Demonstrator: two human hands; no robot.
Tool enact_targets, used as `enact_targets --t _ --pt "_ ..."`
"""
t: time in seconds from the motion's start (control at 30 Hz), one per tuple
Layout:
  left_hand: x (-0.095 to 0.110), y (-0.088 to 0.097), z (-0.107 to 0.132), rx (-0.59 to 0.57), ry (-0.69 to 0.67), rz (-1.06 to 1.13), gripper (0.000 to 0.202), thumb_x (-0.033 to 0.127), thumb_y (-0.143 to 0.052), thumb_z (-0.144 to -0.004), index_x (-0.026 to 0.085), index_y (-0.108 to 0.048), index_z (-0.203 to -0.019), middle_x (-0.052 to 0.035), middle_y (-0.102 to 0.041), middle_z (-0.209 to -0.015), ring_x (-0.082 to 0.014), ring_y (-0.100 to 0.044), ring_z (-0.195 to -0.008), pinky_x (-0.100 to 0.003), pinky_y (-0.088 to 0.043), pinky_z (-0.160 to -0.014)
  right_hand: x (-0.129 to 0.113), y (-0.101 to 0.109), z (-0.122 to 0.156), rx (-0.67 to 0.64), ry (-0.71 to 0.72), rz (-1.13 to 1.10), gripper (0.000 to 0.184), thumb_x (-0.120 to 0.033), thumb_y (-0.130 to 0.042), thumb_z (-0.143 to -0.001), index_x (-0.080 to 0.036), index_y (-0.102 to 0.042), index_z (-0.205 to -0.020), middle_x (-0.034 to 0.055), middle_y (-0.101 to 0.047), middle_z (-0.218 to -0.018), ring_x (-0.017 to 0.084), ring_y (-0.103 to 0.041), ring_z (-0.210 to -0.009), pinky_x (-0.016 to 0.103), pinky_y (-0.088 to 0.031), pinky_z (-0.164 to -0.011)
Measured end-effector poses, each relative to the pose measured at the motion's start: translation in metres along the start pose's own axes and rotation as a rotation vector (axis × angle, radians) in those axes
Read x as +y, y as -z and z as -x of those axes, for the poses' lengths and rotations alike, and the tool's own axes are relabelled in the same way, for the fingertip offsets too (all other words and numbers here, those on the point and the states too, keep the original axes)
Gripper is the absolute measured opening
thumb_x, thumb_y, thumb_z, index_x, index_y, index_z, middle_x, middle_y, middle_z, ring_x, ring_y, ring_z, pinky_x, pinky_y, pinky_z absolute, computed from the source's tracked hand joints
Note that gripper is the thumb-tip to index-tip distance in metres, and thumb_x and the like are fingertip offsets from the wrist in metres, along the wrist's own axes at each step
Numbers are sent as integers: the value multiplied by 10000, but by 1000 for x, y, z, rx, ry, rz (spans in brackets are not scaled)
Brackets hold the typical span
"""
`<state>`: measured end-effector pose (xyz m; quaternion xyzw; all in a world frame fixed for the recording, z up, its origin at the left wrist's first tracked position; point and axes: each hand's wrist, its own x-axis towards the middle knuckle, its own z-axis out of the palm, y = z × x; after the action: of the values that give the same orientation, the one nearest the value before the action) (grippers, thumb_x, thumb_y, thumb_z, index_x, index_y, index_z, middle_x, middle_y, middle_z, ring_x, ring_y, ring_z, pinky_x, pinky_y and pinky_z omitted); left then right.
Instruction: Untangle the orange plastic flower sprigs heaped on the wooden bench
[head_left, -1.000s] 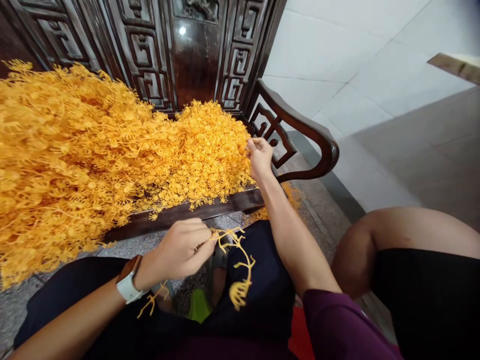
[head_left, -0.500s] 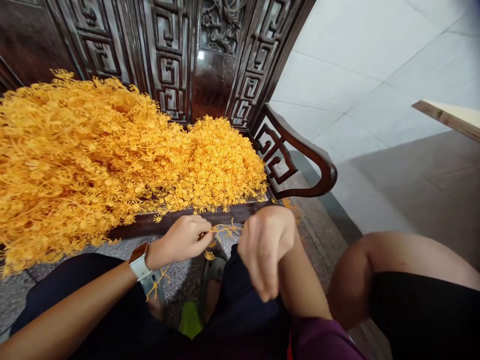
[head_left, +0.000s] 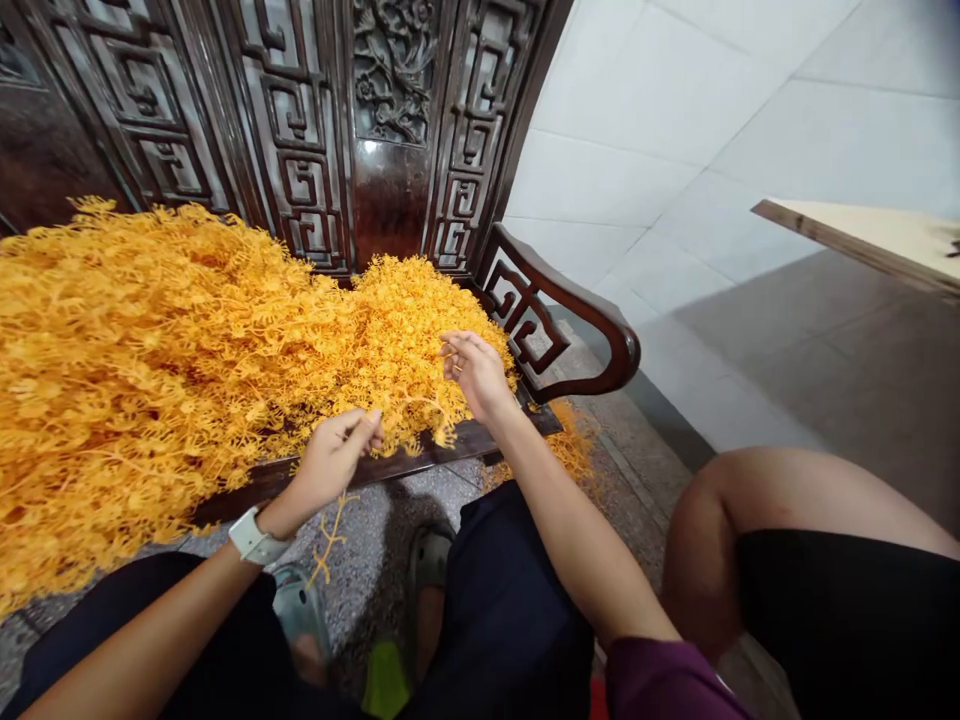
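My left hand (head_left: 335, 455), with a pale watch on its wrist, is closed in a pinch at the front edge of the bench. A bare yellow-orange plastic sprig stem (head_left: 328, 540) hangs below its palm. Another sprig (head_left: 429, 405) lies or reaches out to the right of its fingertips; whether it is in the pinch is hard to tell against the pile. My right hand (head_left: 480, 378) is over the smaller heap of yellow plastic flower pieces (head_left: 409, 300), fingers apart, with small orange bits by the fingertips. To the left spreads a larger heap of yellow sprigs (head_left: 150, 350).
The heaps rest on a dark carved wooden bench (head_left: 394, 205) with a curved armrest (head_left: 600, 320). Orange stems (head_left: 574, 450) lie on the floor below its right end. Another person's bent knee (head_left: 720, 510) is at the right. A wooden board edge (head_left: 840, 235) juts in at upper right.
My right hand has moved forward and up from over my lap to the smaller heap, its fingers opening out. My left hand has shifted slightly left and toward the bench. The view has tilted slightly.
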<state>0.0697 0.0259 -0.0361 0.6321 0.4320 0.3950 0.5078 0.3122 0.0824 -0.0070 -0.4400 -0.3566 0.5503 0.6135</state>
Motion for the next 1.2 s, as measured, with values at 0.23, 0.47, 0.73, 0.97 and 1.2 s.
enact_targets --t 0.23,0.47,0.73,0.97,1.2 --pt "8 4 -10 166 190 390 490 642 -779 -812 161 -690 -778 -43 -675 -710 -147 -584 -613 -261 -466 -589 4 4 9 -360 -250 79 537 -692 -699 -864 -181 -750 -1021 101 -729 -1019 169 -626 -797 296 -482 -667" --pt "3 0 -9 183 219 356 497 644 -782 -807 152 -712 -776 -50 -689 -718 -135 -581 -599 -246 -454 -572 1 -7 22 -478 -188 18 281 -355 -913 -749 -197 -749 -914 26 -706 -832 141 -616 -761 284 -466 -681" --pt "0 1 -2 -13 224 274 498 649 -761 -804 177 -702 -655 -36 -637 -587 -162 -572 -550 -271 -449 -551 12 4 -1 -63 -191 -99 388 -254 -934 -644 -179 -705 -948 -34 -641 -735 94 -528 -648 226 -389 -587" --pt "11 -5 12 -193 90 83 523 613 -636 -914 197 -625 -597 -16 -590 -565 -165 -558 -549 -279 -418 -567 14 8 -8 -99 -141 -48 534 -347 -974 -598 -194 -587 -932 -75 -581 -670 72 -471 -565 221 -368 -564" --pt "20 -4 16 -214 -46 -124 543 556 -507 -1011 208 -502 -595 11 -486 -553 -157 -482 -552 -296 -341 -570 24 -3 -20 -82 10 101 569 -423 -969 -567 -220 -516 -844 -123 -454 -546 85 -454 -536 229 -363 -554"
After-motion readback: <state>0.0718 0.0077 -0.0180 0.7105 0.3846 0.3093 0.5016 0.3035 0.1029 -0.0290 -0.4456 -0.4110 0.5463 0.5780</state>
